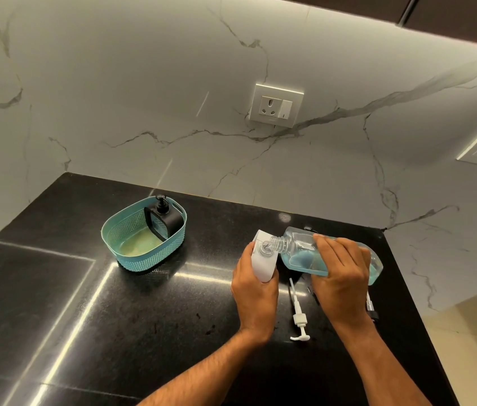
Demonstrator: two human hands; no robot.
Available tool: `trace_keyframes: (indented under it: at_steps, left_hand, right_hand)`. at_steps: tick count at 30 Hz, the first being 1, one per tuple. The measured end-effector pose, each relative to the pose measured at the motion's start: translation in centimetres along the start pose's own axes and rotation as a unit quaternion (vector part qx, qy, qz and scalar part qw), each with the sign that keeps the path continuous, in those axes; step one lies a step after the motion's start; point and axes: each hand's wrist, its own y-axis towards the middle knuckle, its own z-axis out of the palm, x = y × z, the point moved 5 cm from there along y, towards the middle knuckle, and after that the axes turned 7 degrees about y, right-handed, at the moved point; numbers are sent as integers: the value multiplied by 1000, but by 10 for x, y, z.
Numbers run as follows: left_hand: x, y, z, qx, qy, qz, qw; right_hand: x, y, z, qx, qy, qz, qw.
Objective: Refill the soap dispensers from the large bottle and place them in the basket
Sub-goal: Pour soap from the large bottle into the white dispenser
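Observation:
My left hand (253,291) grips a white soap dispenser (263,259) with its top off, standing on the black counter. My right hand (338,268) holds a large clear bottle (298,247) of blue liquid, tipped on its side with its threaded neck over the dispenser's opening. A white pump head (298,317) lies on the counter between my wrists. To the left stands a teal basket (120,244) with a black dispenser (162,221) leaning inside its right end.
A dark cap or pump piece (371,310) lies by my right wrist, partly hidden. The black counter (114,317) ends at a marble wall behind and drops off at the right edge. Two wall sockets (275,106) sit above.

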Motion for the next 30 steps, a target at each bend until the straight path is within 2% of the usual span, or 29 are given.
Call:
trace_keyframes:
  at_steps: [11, 30]
  left_hand:
    - [0, 2, 2, -6, -1, 2, 1000]
    - [0, 6, 5, -10, -14, 6, 1000]
  right_hand:
    - [-1, 0, 3, 10, 11, 15, 1000]
    - [2, 9, -2, -12, -3, -13, 1000]
